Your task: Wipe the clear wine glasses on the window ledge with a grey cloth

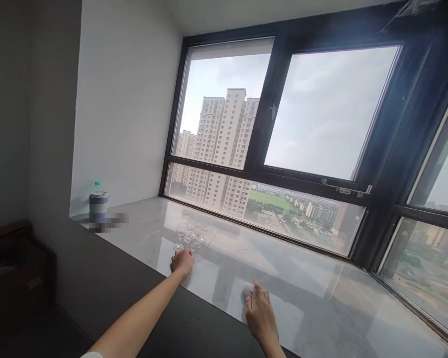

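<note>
The left hand (182,260) is curled, knuckles up, at the foot of a cluster of small stemmed glasses (191,234) that stand just past it at twelve o'clock. Its fingers are bent as if round a stem or base, but the view does not show whether they actually close on one. The right hand (260,314) lies flat and spread, palm down, gripping nothing. Its fingertips press on a small white cloth (246,291) that peeks out at eleven o'clock. Both hands rest on the pale glossy sill (302,293), the right well apart from the glasses, at about four o'clock from them. With glasses this thin and set so close together, a low, light hold on one stem looks wisest, drawing it straight back so that it does not knock its neighbours. Even pressure should keep the cloth flat on the slick stone. A bottle (98,205) stands at ten o'clock against the wall, and the window (321,114) runs along the far side.
</note>
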The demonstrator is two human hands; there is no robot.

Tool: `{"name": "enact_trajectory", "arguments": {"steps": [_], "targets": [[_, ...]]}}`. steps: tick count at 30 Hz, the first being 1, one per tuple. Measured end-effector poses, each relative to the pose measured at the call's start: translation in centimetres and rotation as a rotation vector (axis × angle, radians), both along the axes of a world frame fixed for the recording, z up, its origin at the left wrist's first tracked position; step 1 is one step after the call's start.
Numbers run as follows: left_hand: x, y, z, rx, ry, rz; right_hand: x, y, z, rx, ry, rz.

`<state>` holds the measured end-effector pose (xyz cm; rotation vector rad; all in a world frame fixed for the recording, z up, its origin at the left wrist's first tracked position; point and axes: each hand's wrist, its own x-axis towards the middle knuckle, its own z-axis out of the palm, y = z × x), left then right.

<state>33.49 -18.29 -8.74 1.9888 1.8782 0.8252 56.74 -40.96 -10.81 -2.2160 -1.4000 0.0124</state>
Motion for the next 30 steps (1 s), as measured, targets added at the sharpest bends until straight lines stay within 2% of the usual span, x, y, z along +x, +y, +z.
{"name": "enact_trajectory", "arguments": {"steps": [5, 10, 14, 19, 23, 30], "targets": [[-0.3, 2.0, 0.8, 0.033, 0.155, -0.087, 0.0, 0.0, -0.1, 0.007, -0.068, -0.003], [-0.2, 2.9, -0.3, 0.169, 0.203, -0.118, 0.0, 0.2, -0.3, 0.011, -0.063, -0.02], [-0.4, 2.6, -0.8, 0.165, 0.202, -0.104, -0.3, 0.2, -0.1, 0.018, -0.072, -0.053], [-0.8, 1.9, 0.2, 0.132, 0.152, -0.048, -0.8, 0.0, 0.3, 0.019, -0.035, -0.098], [-0.8, 1.5, 0.6, 0.146, 0.161, -0.103, -0.8, -0.1, 0.2, 0.047, -0.062, -0.121], [-0.3, 0.4, 0.4, 0.317, 0.254, -0.203, -0.8, 0.1, -0.1, 0.087, -0.127, -0.13]]}}
